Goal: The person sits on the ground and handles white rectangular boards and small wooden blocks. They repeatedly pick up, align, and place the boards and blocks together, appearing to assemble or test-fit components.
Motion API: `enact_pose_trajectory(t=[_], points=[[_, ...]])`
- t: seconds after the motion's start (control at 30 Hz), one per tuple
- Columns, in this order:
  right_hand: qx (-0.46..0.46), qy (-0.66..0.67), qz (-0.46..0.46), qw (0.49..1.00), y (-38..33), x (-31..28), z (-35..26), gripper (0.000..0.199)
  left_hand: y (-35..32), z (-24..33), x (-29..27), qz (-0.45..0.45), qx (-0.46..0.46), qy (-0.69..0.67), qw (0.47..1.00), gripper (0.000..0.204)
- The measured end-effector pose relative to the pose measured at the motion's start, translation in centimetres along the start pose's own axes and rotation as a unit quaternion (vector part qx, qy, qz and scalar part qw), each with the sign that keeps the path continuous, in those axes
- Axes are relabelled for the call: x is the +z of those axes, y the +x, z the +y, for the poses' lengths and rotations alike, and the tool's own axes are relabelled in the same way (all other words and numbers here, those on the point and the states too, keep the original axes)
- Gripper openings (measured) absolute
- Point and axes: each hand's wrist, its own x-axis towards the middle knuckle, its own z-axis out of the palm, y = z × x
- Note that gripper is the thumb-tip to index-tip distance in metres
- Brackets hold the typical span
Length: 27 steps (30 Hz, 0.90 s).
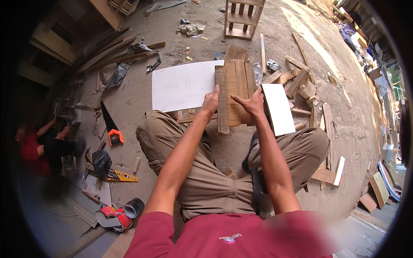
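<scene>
Hands (210,103) (254,104) grip four planks (234,88) (side-by-side).

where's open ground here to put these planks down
Bare dirt lies left of the white sheet, toward the handsaw, and beyond it before the wooden frame. Right of the plank stack wood offcuts crowd it.
</scene>
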Motion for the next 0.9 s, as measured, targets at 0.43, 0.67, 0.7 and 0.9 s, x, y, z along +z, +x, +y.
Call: enact_pose_trajectory(t=[0.43, 0.67, 0.7, 0.9], points=[[0.183, 0.403, 0.169, 0.881, -4.6, -5.4, 17.6, 0.108, 1.8, -1.4, 15.2, -0.058, 0.112, 0.229, 0.965, 0.076], [0.192, 0.364, 0.231, 0.882, -5.0, -8.2, 22.5, 0.109, 5.7, -6.7, 20.7, -0.136, 0.076, 0.208, 0.966, 0.074], [0.199, 0.356, 0.242, 0.881, -4.9, -8.3, 23.9, 0.108, 5.5, -6.1, 21.5, -0.162, 0.049, 0.186, 0.968, 0.075], [0.236, 0.267, 0.24, 0.903, -1.7, -9.9, 28.7, 0.108, 7.0, -6.0, 25.2, -0.141, -0.04, 0.065, 0.987, 0.075]])
